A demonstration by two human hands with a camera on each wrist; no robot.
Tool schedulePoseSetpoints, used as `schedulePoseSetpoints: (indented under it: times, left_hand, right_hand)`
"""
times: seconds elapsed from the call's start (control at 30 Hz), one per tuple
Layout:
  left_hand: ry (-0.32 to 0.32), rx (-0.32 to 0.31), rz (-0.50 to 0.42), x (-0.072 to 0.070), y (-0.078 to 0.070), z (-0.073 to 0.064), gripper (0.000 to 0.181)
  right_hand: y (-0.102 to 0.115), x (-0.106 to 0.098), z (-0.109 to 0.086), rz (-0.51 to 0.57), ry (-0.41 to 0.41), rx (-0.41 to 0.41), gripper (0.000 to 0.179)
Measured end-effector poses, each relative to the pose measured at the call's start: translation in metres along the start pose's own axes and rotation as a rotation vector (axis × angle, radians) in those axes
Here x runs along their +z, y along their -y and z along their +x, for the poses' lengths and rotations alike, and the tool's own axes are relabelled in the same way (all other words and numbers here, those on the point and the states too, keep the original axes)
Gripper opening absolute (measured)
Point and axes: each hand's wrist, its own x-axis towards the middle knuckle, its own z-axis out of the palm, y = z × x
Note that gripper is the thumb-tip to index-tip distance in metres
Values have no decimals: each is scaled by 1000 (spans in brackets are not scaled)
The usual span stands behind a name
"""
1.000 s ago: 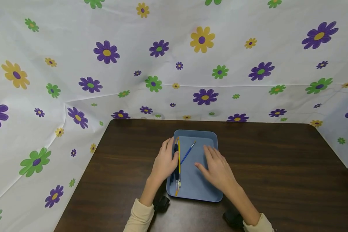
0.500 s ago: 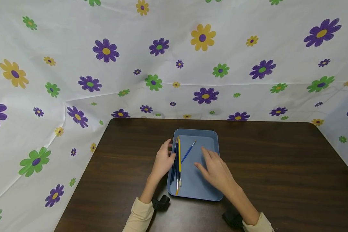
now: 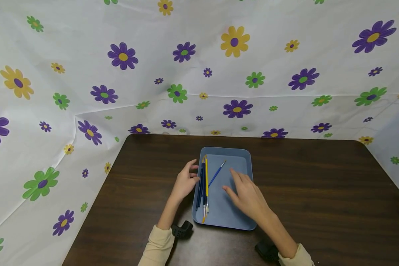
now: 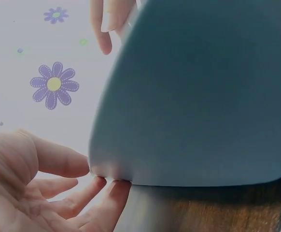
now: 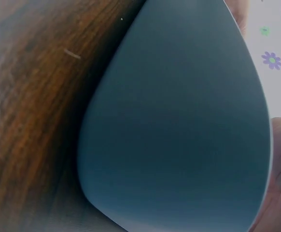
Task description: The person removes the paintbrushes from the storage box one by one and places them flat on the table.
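A blue-grey tray [image 3: 231, 207] lies on the table. Several paintbrushes, dark blue ones [image 3: 204, 181] and a yellow one [image 3: 207, 183], lie lengthwise along its left side. One blue paintbrush [image 3: 217, 173] slants beside them, its bristles pointing up and right. At the left rim is my left hand [image 3: 184, 183]; the left wrist view shows its thumb and fingertips [image 4: 122, 191] against the tray edge, fingers loosely bent. My right hand [image 3: 249, 195] is over the tray's right half with fingers spread, holding nothing; whether it touches the tray is unclear. In the right wrist view, the tray wall [image 5: 179, 121] hides most of it.
The dark wooden table [image 3: 312, 192] extends to both sides of the tray. A white sheet with flower prints [image 3: 199, 77] hangs behind and beside it. Black wrist cameras [image 3: 183, 229] are worn on both wrists, low over the table.
My left hand has drawn back leftward from over the paintbrushes to the tray's left rim, uncovering the brush handles. The right hand has barely moved, and the brushes stay in place.
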Motion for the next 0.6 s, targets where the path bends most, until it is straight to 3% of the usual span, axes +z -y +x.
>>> schedulePoseSetpoints:
  times: [0.33,0.6]
  left_hand:
    - [48,-70,-39,-2,4,1,56]
    - [67,-79,-101,-2,7,2,54]
  right_hand:
    - [3,3,0,13,16,14,60]
    - [5,8,-1,101,-18,-7,52]
